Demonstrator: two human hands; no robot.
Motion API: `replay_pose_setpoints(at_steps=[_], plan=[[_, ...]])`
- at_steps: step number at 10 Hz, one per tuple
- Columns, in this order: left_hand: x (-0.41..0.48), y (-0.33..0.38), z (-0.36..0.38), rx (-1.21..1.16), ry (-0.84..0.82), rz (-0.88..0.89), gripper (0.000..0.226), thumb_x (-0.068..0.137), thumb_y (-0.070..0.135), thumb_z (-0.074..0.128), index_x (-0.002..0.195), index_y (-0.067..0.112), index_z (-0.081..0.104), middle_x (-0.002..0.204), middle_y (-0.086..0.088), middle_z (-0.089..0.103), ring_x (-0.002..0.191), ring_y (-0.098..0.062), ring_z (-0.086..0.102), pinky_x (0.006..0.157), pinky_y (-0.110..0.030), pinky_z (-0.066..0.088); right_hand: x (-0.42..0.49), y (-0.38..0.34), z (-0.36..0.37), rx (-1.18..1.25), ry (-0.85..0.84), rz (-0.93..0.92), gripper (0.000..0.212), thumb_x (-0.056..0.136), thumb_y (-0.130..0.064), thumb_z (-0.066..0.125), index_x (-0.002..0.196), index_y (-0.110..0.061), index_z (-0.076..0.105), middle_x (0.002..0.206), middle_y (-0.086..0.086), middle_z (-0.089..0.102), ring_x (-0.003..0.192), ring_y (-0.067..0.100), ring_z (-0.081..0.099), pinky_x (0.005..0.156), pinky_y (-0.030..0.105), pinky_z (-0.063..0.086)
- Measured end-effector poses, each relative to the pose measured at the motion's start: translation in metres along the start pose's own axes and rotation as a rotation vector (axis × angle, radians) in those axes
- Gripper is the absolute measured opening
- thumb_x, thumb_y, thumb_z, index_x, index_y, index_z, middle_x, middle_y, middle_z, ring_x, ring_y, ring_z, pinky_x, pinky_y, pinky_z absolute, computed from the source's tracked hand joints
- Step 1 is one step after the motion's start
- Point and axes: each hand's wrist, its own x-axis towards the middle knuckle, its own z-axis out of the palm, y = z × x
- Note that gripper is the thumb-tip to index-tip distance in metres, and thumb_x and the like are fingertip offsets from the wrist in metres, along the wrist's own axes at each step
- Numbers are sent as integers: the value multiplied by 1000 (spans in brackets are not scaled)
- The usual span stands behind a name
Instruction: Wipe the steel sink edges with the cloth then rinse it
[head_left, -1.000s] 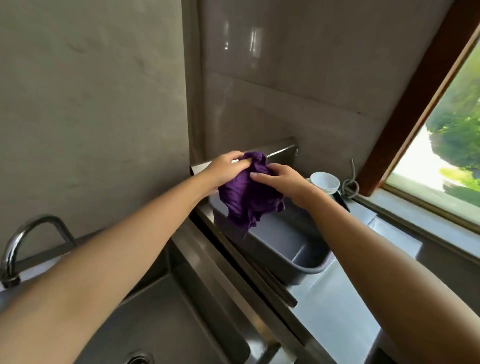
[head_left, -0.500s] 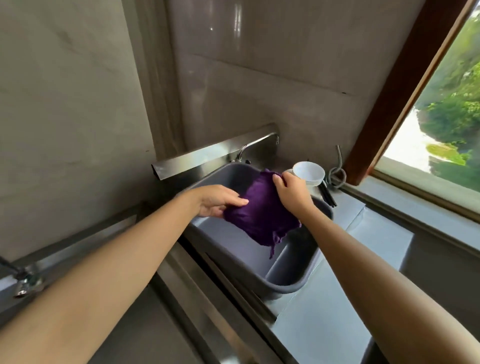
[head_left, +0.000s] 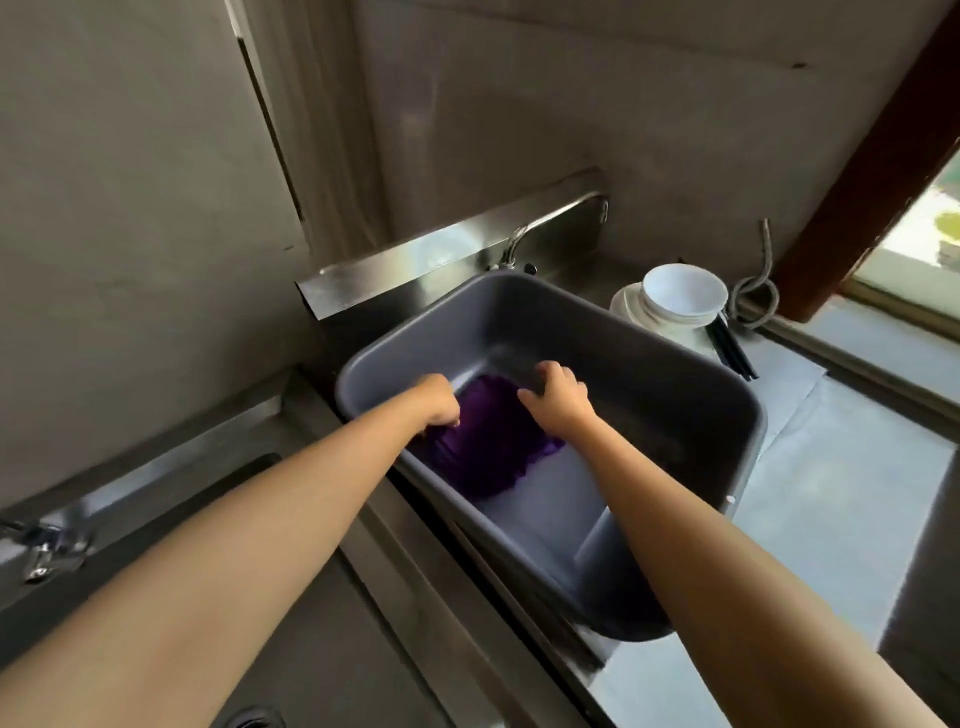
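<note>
One grey tub sits beside our steel sink edge, tiled wall behind it, window right of it. Inside the tub, our left hand and right hand both grip the purple cloth.

grey tiled walls, daylit wood-framed window at right

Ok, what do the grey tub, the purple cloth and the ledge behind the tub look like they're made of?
Grey tub: probably moulded plastic, matte, with rounded corners and a soft sheen.
Purple cloth: soft fabric, judging by its folds; fibre unclear.
Ledge behind the tub: stainless steel by look, brushed, with streaky bright reflections.
</note>
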Motion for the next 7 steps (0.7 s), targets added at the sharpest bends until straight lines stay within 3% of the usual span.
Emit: replay_pose_setpoints(at_steps=[1,2,3,5,6,7], plan=[[5,3,1,369,-52,88,57,89,21,61,142,17,40,142,-9,44,127,-28,46,96,-33,46,-13,-3,18,-245,24,-162,54,88,-36,57,130,-6,41,132,17,43,121,38,37,98,46,38],[7,7,4,580,-147,165,57,91,13,57,143,27,38,145,-8,39,128,-28,45,101,-34,44,-29,-11,38,-462,-120,-285,63,81,-48,62,125,-8,42,127,15,42,119,34,38,92,47,41],[8,6,6,694,-296,213,60,91,15,58,145,25,33,144,-7,44,124,-27,50,98,-35,44,-35,-15,46,-620,-210,-319,70,79,-48,65,130,-10,37,129,13,38,119,33,37,91,44,42],[7,1,-4,729,-371,209,57,94,29,51,147,23,30,154,-2,31,136,-25,36,110,-35,34,-48,-12,41,-641,-320,-315,62,85,-35,62,134,-10,34,133,13,36,124,33,35,93,45,43],[7,-6,-9,686,-374,207,53,95,35,48,144,20,37,152,-2,34,134,-26,39,110,-36,34,-54,-19,22,-626,-501,-259,67,87,-41,58,142,-15,30,142,11,38,130,33,36,104,45,38],[-2,-9,-19,584,-389,206,49,94,38,48,141,21,42,148,-3,40,129,-26,46,108,-38,38,-51,-42,-12,-590,-672,-165,56,92,-43,48,140,-16,38,140,8,46,125,28,47,103,39,40]])
